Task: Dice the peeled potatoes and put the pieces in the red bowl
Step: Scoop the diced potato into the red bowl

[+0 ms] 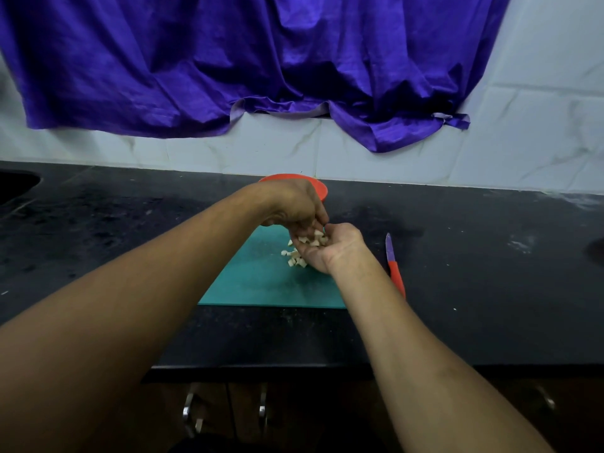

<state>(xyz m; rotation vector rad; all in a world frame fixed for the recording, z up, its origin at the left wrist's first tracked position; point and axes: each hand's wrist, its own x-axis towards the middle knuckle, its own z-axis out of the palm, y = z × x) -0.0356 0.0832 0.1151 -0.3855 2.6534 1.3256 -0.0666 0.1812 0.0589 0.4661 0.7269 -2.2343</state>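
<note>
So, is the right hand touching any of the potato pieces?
Touching. The head view shows the right hand turned palm up and cupped, with potato pieces lying in the palm.

Crumpled purple cloth [228, 60] hangs over white tiled wall [523, 142]; black speckled counter [474, 305] below; metal cabinet handles [189, 411] under its front edge.
</note>
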